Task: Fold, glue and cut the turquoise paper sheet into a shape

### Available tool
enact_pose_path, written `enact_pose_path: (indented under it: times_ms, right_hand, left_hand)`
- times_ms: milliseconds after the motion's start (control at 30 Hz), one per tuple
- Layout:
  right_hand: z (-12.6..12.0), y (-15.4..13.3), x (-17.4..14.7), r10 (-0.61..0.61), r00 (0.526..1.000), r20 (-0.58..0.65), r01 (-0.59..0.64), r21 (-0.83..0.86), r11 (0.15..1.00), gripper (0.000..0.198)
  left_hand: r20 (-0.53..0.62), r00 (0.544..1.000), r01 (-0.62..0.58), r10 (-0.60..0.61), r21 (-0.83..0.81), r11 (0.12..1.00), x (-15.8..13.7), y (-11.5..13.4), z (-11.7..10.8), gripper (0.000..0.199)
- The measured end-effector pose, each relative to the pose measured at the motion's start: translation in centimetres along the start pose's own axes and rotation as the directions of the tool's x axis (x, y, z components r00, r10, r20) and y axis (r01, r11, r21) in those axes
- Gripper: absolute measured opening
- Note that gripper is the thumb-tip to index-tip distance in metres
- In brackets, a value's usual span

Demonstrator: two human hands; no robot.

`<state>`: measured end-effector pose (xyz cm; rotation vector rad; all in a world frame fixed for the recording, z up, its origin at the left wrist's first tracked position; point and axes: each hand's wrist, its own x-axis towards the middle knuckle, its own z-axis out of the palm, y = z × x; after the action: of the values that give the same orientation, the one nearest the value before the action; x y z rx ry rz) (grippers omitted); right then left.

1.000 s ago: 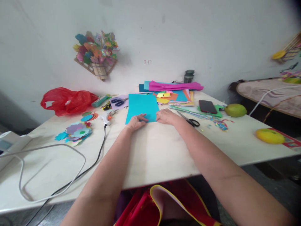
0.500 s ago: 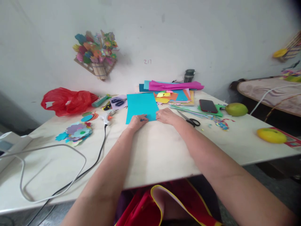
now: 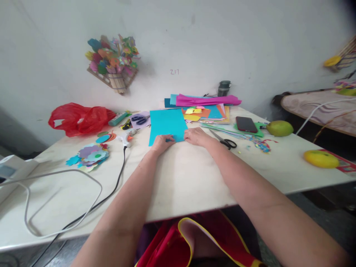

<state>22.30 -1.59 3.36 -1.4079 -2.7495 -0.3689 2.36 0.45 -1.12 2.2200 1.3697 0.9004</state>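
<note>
A bright blue sheet of paper (image 3: 168, 124) lies on the table in front of me. Along its near edge, my left hand (image 3: 163, 144) has its fingers bent and closed on the paper. My right hand (image 3: 196, 136) pinches the same sheet at its near right corner; the fingertips are partly hidden. Black-handled scissors (image 3: 228, 143) rest just right of my right wrist. To the left of the sheet is a white glue gun (image 3: 125, 139) with a black cord.
Cut paper flowers (image 3: 93, 155) and a red plastic bag (image 3: 79, 119) lie left. Behind are coloured sheets (image 3: 208, 100) and a dark bottle (image 3: 224, 89). A phone (image 3: 246, 124) and two mangoes, one green (image 3: 279, 128), one yellow (image 3: 321, 159), lie right. A white cable (image 3: 98, 185) loops front left.
Almost nothing differs. Both hands stay at the near edge of the blue paper, and the view has shifted very slightly.
</note>
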Motion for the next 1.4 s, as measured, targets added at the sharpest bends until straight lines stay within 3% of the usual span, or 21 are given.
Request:
enact_pose_path:
  times_ms: [800,1400]
  right_hand:
    - [2.0,-0.9,1.3,-0.055,0.994,-0.095,0.05,-0.051,0.997,0.026]
    - [3.0,-1.2,1.9,0.094,0.987,-0.132,-0.079,0.117,0.99,0.024]
  left_hand:
    - [-0.043,0.998,-0.033,0.037,0.084,0.996,-0.3,0.5,-0.1,0.013]
    - [-0.057,0.998,-0.027,0.026,-0.015,1.0,-0.1,-0.2,0.0,0.009]
